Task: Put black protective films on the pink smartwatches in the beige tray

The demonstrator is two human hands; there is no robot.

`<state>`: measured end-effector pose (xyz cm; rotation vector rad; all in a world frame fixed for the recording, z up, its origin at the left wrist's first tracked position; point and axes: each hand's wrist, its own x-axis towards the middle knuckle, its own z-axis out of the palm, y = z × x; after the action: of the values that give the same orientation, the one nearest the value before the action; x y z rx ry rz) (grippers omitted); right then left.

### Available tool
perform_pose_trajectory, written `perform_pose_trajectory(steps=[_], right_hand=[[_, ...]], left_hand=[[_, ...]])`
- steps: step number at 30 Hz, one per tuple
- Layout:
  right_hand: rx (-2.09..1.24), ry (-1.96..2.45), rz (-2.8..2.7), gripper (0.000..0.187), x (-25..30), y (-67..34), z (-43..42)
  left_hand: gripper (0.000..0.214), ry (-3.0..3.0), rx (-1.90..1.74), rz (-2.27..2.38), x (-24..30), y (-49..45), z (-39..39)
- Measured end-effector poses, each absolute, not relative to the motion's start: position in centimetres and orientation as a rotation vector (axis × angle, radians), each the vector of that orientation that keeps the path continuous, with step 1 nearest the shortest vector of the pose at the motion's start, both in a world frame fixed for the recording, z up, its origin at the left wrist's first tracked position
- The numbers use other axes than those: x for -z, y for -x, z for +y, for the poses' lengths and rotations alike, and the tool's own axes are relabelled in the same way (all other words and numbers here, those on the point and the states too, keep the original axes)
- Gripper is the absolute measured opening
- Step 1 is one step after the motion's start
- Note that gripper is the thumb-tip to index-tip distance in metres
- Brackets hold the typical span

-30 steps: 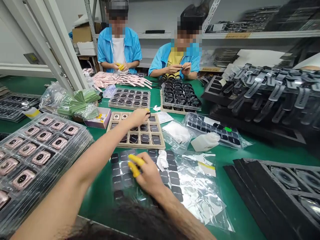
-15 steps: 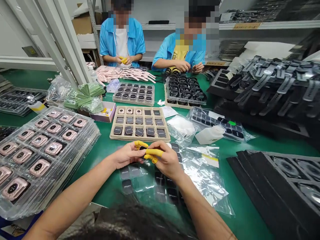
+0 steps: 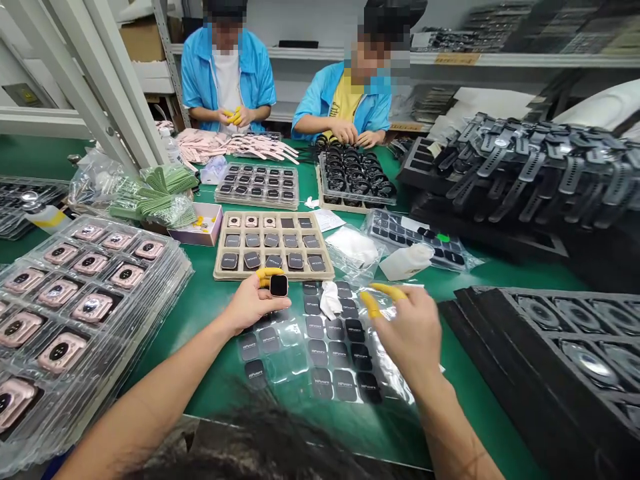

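Observation:
My left hand (image 3: 255, 303), with yellow finger cots, pinches a small rose-gold watch case (image 3: 279, 285) with a black screen, held just in front of the beige tray (image 3: 273, 273) of watch cases. My right hand (image 3: 407, 333) hovers to the right with its fingers apart, yellow cots on thumb and forefinger, and holds nothing. Beneath both hands lie clear sheets of black screen-protector films (image 3: 330, 347) on the green table. A small white cloth (image 3: 330, 300) rests on the sheets between my hands.
Stacked clear trays of rose-gold watch cases (image 3: 75, 300) fill the left. Black foam trays (image 3: 565, 347) sit right, with grey straps (image 3: 530, 167) behind. A white bottle (image 3: 407, 262), plastic bags and green straps (image 3: 160, 197) lie mid-table. Two co-workers in blue shirts (image 3: 227, 73) work opposite.
My hands, joined around the watch case half a second ago, have parted. The left hand keeps the case and the right hand has moved away to the right, open.

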<state>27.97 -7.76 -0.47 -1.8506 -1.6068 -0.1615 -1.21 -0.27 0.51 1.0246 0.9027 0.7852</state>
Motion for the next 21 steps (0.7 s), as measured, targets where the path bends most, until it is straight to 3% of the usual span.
perform_pose_trajectory(steps=[4,11,16,21], right_hand=[[0.047,1.686,-1.933,0.017,1.2,-24.8,-5.8],[-0.06,1.171,-1.997,0.019,-1.2,-19.9,-4.9],[0.033,1.268,-2.047,0.018,-0.4,-18.0,-4.0],[-0.104,1.105,-2.089,0.015,0.5,-19.0,-3.6]], left_hand=[[0.073,-1.069,-0.778,0.937,-0.5,0.7,-1.0],[0.06,-1.149,-0.753,0.931,0.1,0.2,-1.1],[0.057,-1.142,-0.773,0.978,0.4,0.2,-1.1],[0.047,-1.28,-0.72,0.999,0.4,0.1,-1.3]])
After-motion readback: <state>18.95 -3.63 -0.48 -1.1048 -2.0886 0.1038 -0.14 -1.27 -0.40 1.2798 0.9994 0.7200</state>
